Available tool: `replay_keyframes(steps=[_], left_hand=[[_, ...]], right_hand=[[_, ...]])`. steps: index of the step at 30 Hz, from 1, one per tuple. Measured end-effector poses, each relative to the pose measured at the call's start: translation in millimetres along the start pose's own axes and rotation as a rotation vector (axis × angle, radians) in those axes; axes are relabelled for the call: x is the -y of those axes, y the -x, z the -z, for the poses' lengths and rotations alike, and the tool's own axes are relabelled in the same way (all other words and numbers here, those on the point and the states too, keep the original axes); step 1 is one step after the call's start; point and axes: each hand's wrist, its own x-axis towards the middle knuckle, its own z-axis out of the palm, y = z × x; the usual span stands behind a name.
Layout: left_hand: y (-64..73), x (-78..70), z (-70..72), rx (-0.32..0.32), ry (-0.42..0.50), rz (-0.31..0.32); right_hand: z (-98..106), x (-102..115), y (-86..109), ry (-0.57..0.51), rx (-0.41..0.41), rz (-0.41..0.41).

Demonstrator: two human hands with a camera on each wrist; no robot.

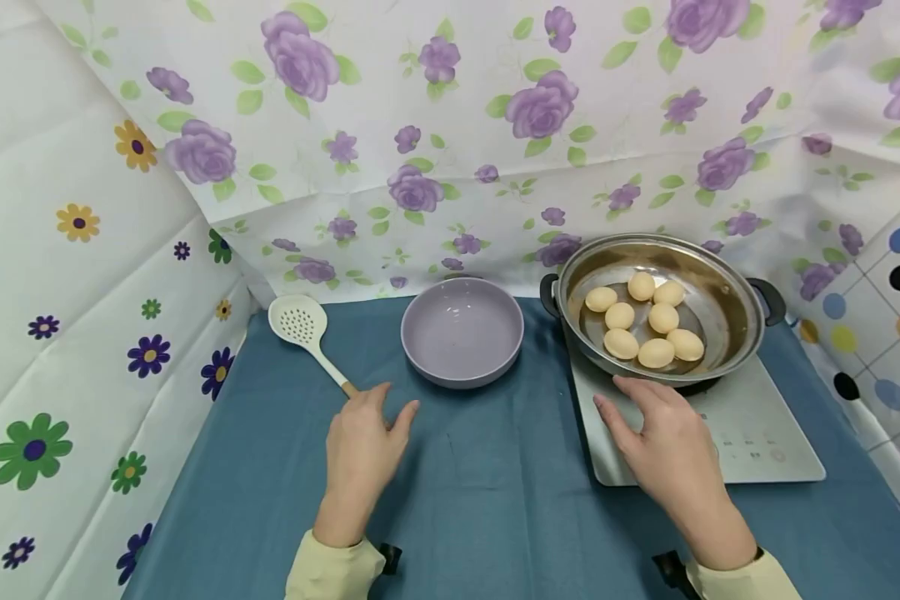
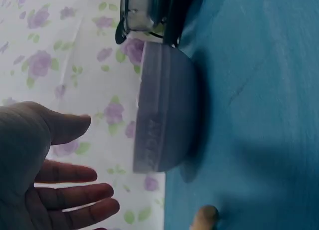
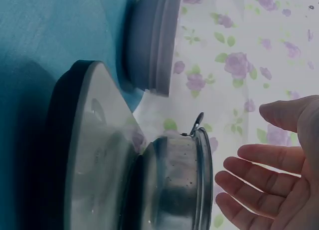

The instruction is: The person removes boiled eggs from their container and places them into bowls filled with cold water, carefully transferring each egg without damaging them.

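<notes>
The left hand (image 1: pixel 365 442) hovers over the worktop (image 1: pixel 480 517) with its grip released, thumb spread away from the fingers and nothing held. Nearest to it is the white slotted skimmer (image 1: pixel 297 320), which lies at the left with its perforated head toward the back; in the head view the fingertips overlap the end of its wooden handle, but the left wrist view shows that handle tip (image 2: pixel 205 217) apart from the hand.

The right hand (image 1: pixel 671 433) is likewise released and holds nothing — its thumb and fingers stand apart above the front of the flat hob (image 1: pixel 768 433), near the steel pot (image 1: pixel 731 300). The pot sits on the hob, black handles at its sides, with eight pale eggs (image 1: pixel 656 352) inside. Between skimmer and pot stands a purple bowl (image 1: pixel 462 329), upright, near the floral backdrop (image 1: pixel 420 108).
</notes>
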Motion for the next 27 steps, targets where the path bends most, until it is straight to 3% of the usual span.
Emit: replay_keyframes(steps=[4,8,11,15,20,27], left_hand=[[-8.0,22.3,-6.3,0.062,-0.019,0.196],[-17.9,52.7,-14.5,0.193,-0.076,0.397],[-24.6,71.8,-19.7,0.281,-0.083,0.495],[-31.6,85.3,-23.6,0.367,-0.053,0.555],[-40.2,82.9,-27.0,0.452,-0.069,0.582],[-46.2,79.2,-42.6,0.475,-0.062,0.574]], right_hand=[[-4.8,-1.1,-0.1,-0.011,0.027,-0.01],[-10.3,-2.9,-0.7,-0.013,0.061,-0.017],[-13.6,-3.7,-1.0,-0.009,0.089,-0.031],[-18.5,-4.6,-0.4,-0.032,0.129,-0.071],[-25.2,-7.2,2.3,-0.079,0.156,-0.113],[-31.5,-16.3,5.6,-0.126,0.184,-0.17]])
